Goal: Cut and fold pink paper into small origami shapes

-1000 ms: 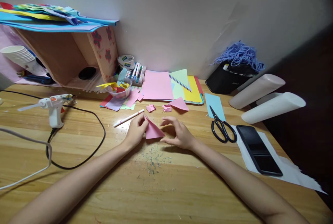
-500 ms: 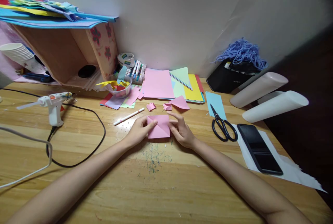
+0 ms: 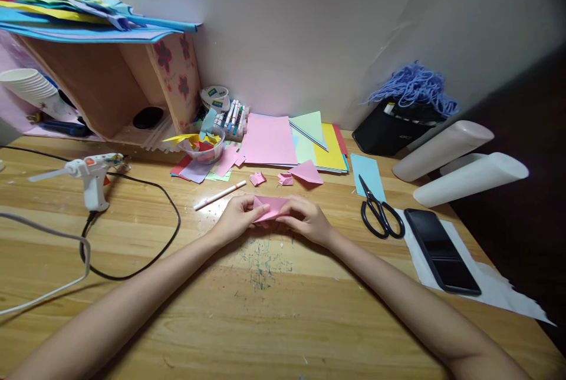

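A small pink paper point(image 3: 273, 205), creased and partly folded, is held between both hands just above the table. My left hand point(image 3: 239, 216) pinches its left side, thumb on top and fingers behind. Its right side is gripped by my right hand point(image 3: 308, 221), with thumb and fingers closed on the edge. Just beyond lie two small folded pink paper pieces, one to the left point(image 3: 257, 178) and one to the right point(image 3: 285, 179). A larger pink paper piece point(image 3: 308, 172) rests behind the right one. Left of my left hand lies a white marker point(image 3: 220, 195).
A white glue gun point(image 3: 94, 179) with a looping black cord stands at left. Black-handled scissors point(image 3: 380, 215) and a phone point(image 3: 442, 252) lie at right. Coloured sheets point(image 3: 270, 139), a plastic bowl of scraps point(image 3: 204, 153) and a cardboard box point(image 3: 174, 82) stand along the back.
The pink paper was a flat square and now looks folded to a lower, wider shape. My right hand has closed from spread fingers onto its right side.
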Available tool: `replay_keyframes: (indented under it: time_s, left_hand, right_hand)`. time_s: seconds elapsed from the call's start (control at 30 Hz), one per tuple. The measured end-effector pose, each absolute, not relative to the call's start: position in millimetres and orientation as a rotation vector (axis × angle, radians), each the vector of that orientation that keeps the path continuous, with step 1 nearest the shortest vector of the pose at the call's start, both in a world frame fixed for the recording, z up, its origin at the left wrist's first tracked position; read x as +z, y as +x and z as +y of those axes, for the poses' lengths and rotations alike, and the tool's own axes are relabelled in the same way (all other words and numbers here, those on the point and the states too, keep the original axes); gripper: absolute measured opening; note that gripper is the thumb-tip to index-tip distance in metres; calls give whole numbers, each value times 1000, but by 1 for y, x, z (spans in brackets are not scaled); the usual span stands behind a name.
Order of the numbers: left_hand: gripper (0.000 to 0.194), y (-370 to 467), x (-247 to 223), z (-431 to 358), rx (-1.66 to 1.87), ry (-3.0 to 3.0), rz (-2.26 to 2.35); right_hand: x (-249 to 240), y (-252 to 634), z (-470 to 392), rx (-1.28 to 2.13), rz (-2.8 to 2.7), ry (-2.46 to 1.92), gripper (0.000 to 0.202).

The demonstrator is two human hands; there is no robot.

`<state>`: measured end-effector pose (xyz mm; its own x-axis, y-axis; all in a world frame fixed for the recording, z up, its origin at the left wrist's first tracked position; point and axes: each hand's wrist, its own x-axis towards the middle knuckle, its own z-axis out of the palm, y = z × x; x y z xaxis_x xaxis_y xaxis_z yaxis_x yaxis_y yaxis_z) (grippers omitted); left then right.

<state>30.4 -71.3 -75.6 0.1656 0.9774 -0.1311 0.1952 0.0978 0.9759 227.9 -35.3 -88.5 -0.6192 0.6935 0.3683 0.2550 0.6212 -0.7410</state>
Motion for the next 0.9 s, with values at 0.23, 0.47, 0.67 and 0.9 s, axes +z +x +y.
replay_keyframes:
  time_s: [0.23, 0.47, 0.67, 0.9]
  left_hand:
    - [41, 30, -76, -71, 863, 1227, 1103]
    - [39, 33, -78, -74, 877, 1311, 1107]
    - [33, 36, -81, -75, 881, 1258, 1157]
    - [34, 36, -81, -75, 880, 1286, 1128]
  right_hand:
    - [-89, 225, -35, 1180, -1951, -935, 18]
    - [-95, 224, -33, 1285, -1846, -1017, 22]
    - [-90, 223, -35, 1306, -1746, -992, 22]
    - [-87, 223, -31, 1295, -1529, -1047, 28]
